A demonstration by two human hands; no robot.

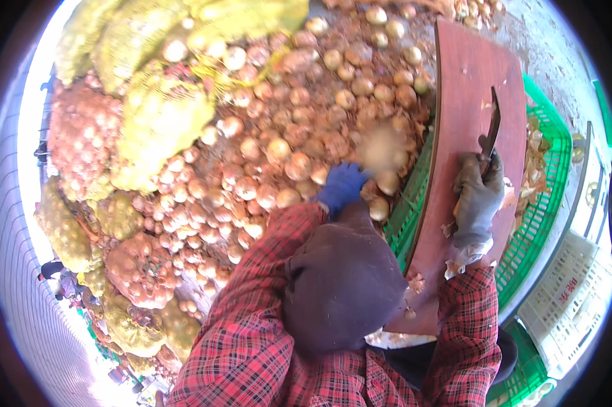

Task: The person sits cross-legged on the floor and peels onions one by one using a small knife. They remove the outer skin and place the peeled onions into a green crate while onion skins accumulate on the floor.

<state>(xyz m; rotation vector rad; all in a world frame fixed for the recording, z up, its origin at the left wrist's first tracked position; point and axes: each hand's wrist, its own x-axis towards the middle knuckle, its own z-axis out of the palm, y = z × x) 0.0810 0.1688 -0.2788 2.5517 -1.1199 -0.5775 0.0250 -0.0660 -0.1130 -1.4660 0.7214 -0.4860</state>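
My left hand, in a blue glove, reaches over a heap of onions with its fingers apart. Just beyond its fingertips is a round, pale, motion-blurred thing, probably an onion. My right hand, in a worn grey glove, grips the handle of a knife. The dark blade points away from me, above a reddish-brown board. Bits of onion skin lie on that board. A dark cap or hood fills the middle foreground and hides part of my arms.
Green plastic crates show under and beside the board, one with onion skins. Yellow mesh sacks and reddish sacks of onions stand left of the heap. A white crate is at right. People appear far left.
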